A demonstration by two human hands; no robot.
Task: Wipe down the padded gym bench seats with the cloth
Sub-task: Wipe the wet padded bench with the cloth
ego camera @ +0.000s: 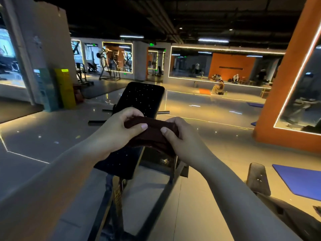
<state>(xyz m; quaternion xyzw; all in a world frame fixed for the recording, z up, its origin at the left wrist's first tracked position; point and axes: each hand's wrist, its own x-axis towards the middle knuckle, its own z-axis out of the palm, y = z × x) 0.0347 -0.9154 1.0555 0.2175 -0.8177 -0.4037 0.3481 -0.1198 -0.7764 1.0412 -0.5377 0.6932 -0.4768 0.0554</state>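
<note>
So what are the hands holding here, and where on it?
Both hold the dark cloth above the bench pad: the left hand grips its left end, the right hand its right end, thumbs on top.

A dim gym hall under a black ceiling crossed by exposed pipes (pixel 161 16) and tube lights (pixel 213 40). The glossy grey floor (pixel 208 108) mirrors the glow. Large mirrors (pixel 225 65) edged with light strips line the far wall, and an orange pillar (pixel 281 94) stands at the right of the frame. Exercise machines (pixel 109 70) fill the upper left, near a yellow panel (pixel 64 87) leaning on a white column (pixel 48 40). A blue mat (pixel 300 180) lies at lower right; in the distance, a person (pixel 218 87) sits beside an orange mat (pixel 204 91).
</note>
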